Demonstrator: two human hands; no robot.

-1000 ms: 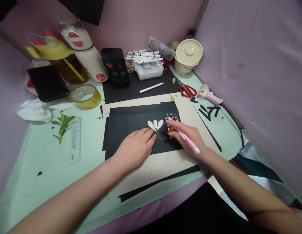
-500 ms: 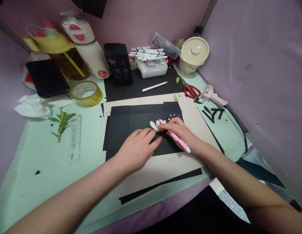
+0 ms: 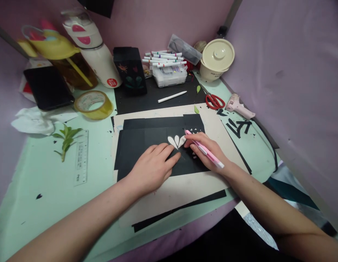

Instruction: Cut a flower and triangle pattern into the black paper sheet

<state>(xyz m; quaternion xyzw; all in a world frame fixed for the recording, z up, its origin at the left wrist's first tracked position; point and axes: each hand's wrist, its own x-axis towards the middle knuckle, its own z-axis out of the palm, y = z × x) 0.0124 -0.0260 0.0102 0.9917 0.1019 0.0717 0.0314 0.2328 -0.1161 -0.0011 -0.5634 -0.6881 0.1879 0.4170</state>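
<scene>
My left hand lies flat on a sheet of black paper, fingertips beside white petal shapes in it. Those fingers are stretched out and hold nothing. Between the fingers of my right hand is a slim pink pen-shaped tool. It slants up and left over the rightmost petal, its tip too small to make out. Small white triangles and other marks show in the black paper around my right hand. Under the paper lies a pale board.
Red-handled scissors, a pink glue gun and black paper strips lie at right. Behind are a white pen, markers and a lidded bowl. Left are yellow tape, a ruler and a leafy sprig.
My right hand has shifted right with the pink tool, uncovering more of the petal shapes. My left hand stays in place on the paper. The view has turned slightly.
</scene>
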